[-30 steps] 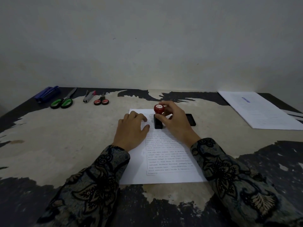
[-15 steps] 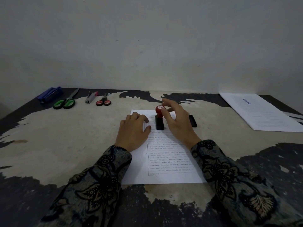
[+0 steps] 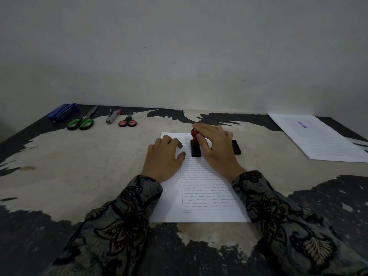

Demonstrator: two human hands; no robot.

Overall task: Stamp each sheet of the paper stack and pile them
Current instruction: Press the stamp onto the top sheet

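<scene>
Directly in front of you a sheet (image 3: 201, 196) lies on the surface (image 3: 79, 166). Your left hand (image 3: 164, 160) rests on the sheet's left edge. The stamp (image 3: 195, 147) stands upright on the sheet's far part, just right of that hand, with your right hand (image 3: 216, 150) over its top. The ink pad (image 3: 237, 147) sits behind your right hand, at the sheet's far right corner. A paper stack (image 3: 322, 136) lies well apart at the far right. Along the far left edge, from left to right, lie a stapler (image 3: 62, 112), large scissors (image 3: 82, 121), a staple remover (image 3: 112, 116) and small scissors (image 3: 127, 121).
</scene>
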